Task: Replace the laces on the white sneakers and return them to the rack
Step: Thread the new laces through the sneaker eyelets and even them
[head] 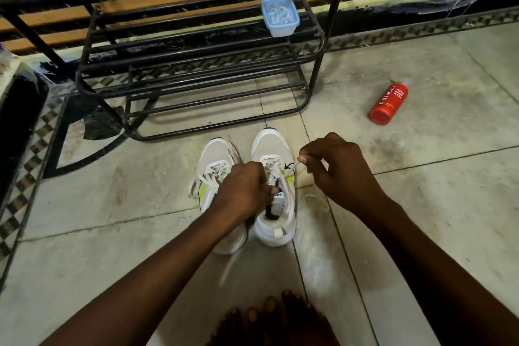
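Note:
Two white sneakers stand side by side on the tiled floor, toes toward the rack. The left sneaker (216,160) is laced. My left hand (243,191) grips the tongue and collar area of the right sneaker (273,149), fingers curled. My right hand (334,168) pinches a white lace (292,168) that runs from the right sneaker's eyelets out to the right. More loose white lace (316,201) lies on the floor under my right wrist. A blurred strand of lace (231,264) trails below the left sneaker.
The black metal shoe rack (196,70) stands just beyond the sneakers, with a light blue plastic tub (279,16) on its top shelf. A red body wash bottle (389,102) lies on the floor to the right. My bare toes (269,314) show at the bottom.

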A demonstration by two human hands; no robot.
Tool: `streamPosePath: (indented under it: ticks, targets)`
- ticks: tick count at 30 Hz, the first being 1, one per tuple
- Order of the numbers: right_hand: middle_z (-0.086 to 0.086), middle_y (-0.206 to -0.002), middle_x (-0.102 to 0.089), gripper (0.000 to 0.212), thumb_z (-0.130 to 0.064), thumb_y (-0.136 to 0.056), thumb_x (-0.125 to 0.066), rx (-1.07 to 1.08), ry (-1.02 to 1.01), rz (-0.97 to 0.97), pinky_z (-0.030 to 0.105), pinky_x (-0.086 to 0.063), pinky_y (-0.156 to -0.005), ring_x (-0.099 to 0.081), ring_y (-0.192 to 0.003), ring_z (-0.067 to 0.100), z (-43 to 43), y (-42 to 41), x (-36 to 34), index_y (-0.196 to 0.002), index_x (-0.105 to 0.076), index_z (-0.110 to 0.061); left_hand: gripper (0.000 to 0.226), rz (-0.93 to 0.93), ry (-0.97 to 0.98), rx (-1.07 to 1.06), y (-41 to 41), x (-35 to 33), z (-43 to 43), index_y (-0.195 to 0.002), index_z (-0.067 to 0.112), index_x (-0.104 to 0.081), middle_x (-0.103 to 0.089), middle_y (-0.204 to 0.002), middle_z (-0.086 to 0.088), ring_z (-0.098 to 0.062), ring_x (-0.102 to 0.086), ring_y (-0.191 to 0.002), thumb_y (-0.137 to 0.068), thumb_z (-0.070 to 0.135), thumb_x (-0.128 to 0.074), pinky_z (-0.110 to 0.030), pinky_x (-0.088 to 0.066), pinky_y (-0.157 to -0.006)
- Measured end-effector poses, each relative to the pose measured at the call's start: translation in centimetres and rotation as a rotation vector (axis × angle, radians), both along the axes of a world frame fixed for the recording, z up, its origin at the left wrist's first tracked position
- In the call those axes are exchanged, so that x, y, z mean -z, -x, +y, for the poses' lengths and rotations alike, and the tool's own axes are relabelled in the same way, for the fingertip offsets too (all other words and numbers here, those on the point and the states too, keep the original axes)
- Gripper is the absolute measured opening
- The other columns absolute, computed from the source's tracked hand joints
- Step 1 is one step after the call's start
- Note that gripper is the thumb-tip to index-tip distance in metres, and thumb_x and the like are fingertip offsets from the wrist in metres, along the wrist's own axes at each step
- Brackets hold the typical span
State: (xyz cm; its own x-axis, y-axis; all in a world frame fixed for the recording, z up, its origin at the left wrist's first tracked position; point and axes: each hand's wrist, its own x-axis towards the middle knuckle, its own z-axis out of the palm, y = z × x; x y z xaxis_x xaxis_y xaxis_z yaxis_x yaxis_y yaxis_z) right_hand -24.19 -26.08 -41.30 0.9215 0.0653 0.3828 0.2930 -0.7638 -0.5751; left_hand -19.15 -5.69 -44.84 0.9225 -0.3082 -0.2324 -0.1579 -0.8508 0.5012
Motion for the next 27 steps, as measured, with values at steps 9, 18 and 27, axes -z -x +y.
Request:
streamPosePath:
  ticks: [9,18,27]
  targets:
    - [-0.005,-0.075,-0.07,0.016,-0.014,-0.092,-0.056,0.056,-0.141,0.098,0.04,-0.055,-0.069,-0.068,-0.07,0.015,1.1,-0.3,1.4,-0.085,-0.071,-0.014,0.004,-0.058,0.077,0.082,-1.0,-1.5,0.3,-0.092,0.013,-0.071,-0.072,-0.102,-0.012,-0.031,-0.066,-0.104,-0.093,0.016,-0.069,-0.035,-0.05,-0.082]
    - [-0.007,-0.062,-0.068,0.016,-0.006,-0.084,-0.067,0.144,-0.189,0.391,0.011,-0.041,-0.065,-0.063,-0.068,0.005,3.5,1.1,4.4,-0.078,-0.074,-0.019,0.002,-0.019,0.156,-0.006,-0.8,-1.6,0.8,-0.096,0.009,-0.062,-0.072,-0.104,-0.013,-0.033,-0.066,-0.103,-0.097,0.01,-0.061,-0.037,-0.053,-0.078]
    - [-0.017,-0.057,-0.06,0.023,-0.004,-0.08,-0.062,0.131,-0.156,0.432,0.014,-0.042,-0.065,-0.056,-0.055,-0.002,4.3,0.8,4.7,-0.07,-0.072,-0.022,0.019,0.05,0.201,-0.089,-1.2,-1.0,1.3,-0.086,0.02,-0.047,-0.07,-0.09,-0.004,-0.031,-0.07,-0.092,-0.097,0.012,-0.059,-0.045,-0.058,-0.078]
